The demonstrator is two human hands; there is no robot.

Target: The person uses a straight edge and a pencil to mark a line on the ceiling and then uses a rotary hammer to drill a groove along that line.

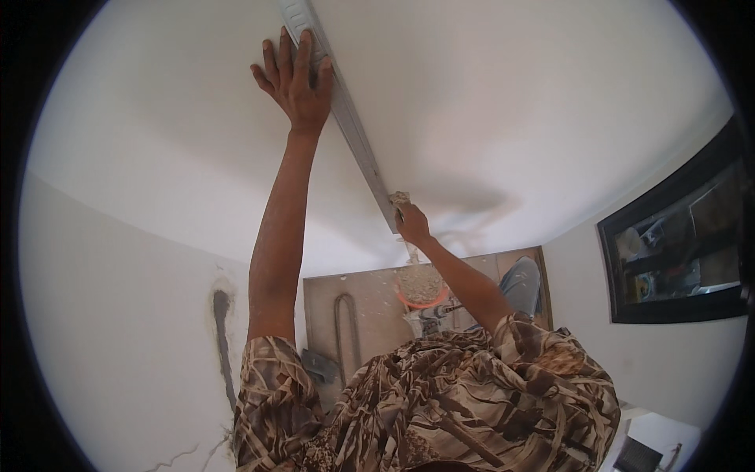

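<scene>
Along the white surface (487,110), the strip (358,141), judged light, stiff and best gripped by its edges, is touched at far left by the left hand (299,90), fingers splayed, and near its near end by the right hand (413,223), fingers curled, their hold unclear.

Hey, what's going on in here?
A person's left hand is spread over a long metal channel against the white wall. The right hand is curled at the channel's lower end, beside a plaster-like lump; what it grips is unclear. Below is an orange-rimmed container of similar-looking mix.
</scene>
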